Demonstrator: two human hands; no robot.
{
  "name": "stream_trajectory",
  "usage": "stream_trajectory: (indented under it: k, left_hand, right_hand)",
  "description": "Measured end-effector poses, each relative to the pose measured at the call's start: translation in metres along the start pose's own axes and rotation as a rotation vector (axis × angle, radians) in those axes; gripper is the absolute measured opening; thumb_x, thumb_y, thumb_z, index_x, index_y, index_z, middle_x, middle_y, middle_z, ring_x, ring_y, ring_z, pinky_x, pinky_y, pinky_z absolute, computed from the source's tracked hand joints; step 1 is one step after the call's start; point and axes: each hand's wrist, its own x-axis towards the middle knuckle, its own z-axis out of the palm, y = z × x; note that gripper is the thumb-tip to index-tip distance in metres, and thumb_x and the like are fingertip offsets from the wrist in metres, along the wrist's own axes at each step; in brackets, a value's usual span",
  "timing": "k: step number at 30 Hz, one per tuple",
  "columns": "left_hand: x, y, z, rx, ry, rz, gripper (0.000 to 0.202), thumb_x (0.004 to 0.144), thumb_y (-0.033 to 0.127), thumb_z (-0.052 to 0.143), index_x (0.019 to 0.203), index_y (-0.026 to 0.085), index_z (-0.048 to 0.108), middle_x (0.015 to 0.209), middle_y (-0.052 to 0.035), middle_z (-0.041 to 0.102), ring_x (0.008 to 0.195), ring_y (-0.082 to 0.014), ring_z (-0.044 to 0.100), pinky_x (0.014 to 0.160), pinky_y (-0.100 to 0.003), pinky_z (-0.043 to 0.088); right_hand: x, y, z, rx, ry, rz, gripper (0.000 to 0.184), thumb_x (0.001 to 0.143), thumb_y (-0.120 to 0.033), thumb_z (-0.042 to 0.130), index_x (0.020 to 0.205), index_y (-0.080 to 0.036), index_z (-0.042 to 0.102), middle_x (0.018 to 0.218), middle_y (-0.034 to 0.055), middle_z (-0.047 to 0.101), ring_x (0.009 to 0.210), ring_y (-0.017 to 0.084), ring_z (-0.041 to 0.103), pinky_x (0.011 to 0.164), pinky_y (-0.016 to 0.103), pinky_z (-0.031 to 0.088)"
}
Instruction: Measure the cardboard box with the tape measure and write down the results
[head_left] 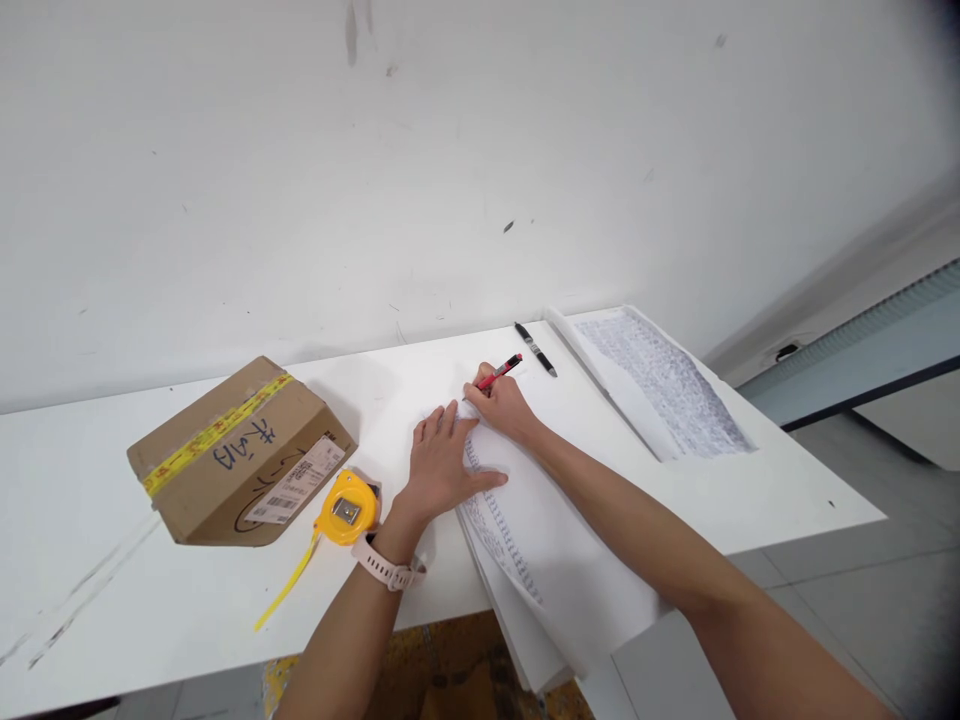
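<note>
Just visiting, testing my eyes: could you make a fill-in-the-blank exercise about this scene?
The right hand holds a black-and-____ pen.
The left hand lies palm ____ on the paper.
The pale strap circles the ____ wrist.
The tape across the cardboard box is ____.

Missing words: red; down; left; yellow.

Cardboard box [241,455] at left of counter [150,610]; yellow printed tape [217,436] across top, blue handwriting beside it, white shipping label [296,482] on side. Yellow tape measure [346,508] just right of box, short length of yellow blade [289,588] out, pointing toward near edge. Black pen [535,349] lying loose toward back. Densely written sheet [667,385] farther right. White wall [375,180] behind, scuffed, dark-spotted. Grey tiled floor [847,600] beyond counter.
</note>
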Motion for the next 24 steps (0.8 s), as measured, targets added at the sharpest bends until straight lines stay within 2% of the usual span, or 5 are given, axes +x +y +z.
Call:
stream_trajectory:
  k: [9, 24]
  left_hand:
    - [0.0012, 0.0017, 0.0032, -0.002, 0.036, -0.001, 0.084, 0.069, 0.060, 0.077, 0.139, 0.022, 0.050, 0.163, -0.0152, 0.026, 0.151, -0.0368, 0.017, 0.118, -0.055, 0.016]
    - [0.0015, 0.0017, 0.0044, 0.011, 0.023, -0.004, 0.085, 0.071, 0.061, 0.075, 0.141, 0.020, 0.049, 0.164, -0.0155, 0.024, 0.151, -0.0368, 0.015, 0.119, -0.055, 0.016]
  right_hand:
    - [0.0001, 0.0026, 0.0013, 0.003, -0.006, 0.001, 0.021, 0.078, -0.028, 0.054, 0.067, -0.025, 0.036, 0.054, -0.0070, 0.040, 0.053, 0.012, 0.038, 0.054, 0.027, 0.030]
    - [-0.0002, -0.0004, -0.0009, -0.035, 0.016, 0.001, 0.019, 0.079, -0.030, 0.052, 0.069, -0.024, 0.037, 0.056, -0.0065, 0.044, 0.052, 0.012, 0.041, 0.054, 0.028, 0.031]
